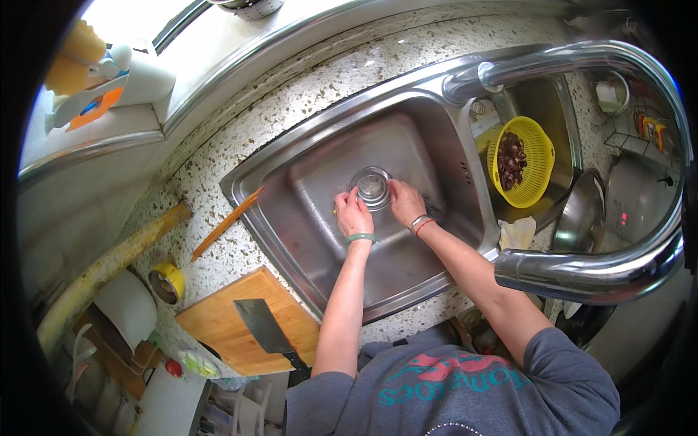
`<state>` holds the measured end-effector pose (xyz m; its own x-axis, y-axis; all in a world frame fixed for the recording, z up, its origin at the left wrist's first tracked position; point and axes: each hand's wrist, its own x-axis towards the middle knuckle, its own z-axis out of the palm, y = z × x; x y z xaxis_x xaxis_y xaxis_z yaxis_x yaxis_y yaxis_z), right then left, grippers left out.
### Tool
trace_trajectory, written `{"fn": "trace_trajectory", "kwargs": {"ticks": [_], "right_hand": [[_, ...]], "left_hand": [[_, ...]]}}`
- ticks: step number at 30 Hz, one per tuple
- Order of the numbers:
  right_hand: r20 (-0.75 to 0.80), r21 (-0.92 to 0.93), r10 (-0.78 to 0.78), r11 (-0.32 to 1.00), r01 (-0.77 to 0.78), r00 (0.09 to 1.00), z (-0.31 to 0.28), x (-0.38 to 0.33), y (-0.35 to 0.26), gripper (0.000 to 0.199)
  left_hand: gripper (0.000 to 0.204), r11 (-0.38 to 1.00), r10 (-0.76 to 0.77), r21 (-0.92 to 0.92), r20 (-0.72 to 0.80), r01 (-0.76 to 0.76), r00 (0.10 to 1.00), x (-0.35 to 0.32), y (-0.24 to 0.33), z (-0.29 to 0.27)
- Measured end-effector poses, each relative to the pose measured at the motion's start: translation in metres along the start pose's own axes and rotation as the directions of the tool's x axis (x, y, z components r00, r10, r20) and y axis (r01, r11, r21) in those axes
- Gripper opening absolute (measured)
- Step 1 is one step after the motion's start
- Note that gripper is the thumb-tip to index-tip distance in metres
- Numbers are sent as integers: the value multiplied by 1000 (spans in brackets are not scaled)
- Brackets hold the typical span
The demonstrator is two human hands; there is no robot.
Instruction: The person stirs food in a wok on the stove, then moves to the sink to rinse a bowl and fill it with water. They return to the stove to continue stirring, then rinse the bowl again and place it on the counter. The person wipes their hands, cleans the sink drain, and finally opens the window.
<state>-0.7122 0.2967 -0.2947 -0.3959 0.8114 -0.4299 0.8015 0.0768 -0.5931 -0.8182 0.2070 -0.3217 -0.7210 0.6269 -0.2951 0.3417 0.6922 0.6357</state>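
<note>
Both my hands are down in the large steel sink basin (320,167), at the round metal sink strainer (373,187) over the drain. My left hand (354,216), with a green bangle at its wrist, has its fingertips closed on the strainer's left edge. On the opposite edge, my right hand (407,205) grips with curled fingers; a silver bracelet and a red cord circle that wrist. The undersides of the fingers are hidden. Some small dark bits lie on the basin floor just right of my right hand.
The chrome faucet (582,272) arches over the right side. A yellow colander (542,163) of dark brown pieces sits in the smaller basin. Chopsticks (225,224) lie by the left rim. A cleaver (265,327) rests on the wooden cutting board (211,320), near my left forearm.
</note>
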Motion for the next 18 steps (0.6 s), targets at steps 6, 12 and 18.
{"fn": "trace_trajectory", "kwargs": {"ticks": [6,12,18], "right_hand": [[-50,117,-59,991,65,997,-39,-23,-23,36],[-374,7,-231,968,251,898,-150,-102,-46,20],[-443,-342,-160,940,-2,882,-209,-206,13,48]], "left_hand": [[23,986,-23,-164,8,24,1000,-10,13,-8],[44,924,114,-383,263,-4,958,-57,103,-41],[43,777,456,-611,378,-153,806,-138,181,-43]]}}
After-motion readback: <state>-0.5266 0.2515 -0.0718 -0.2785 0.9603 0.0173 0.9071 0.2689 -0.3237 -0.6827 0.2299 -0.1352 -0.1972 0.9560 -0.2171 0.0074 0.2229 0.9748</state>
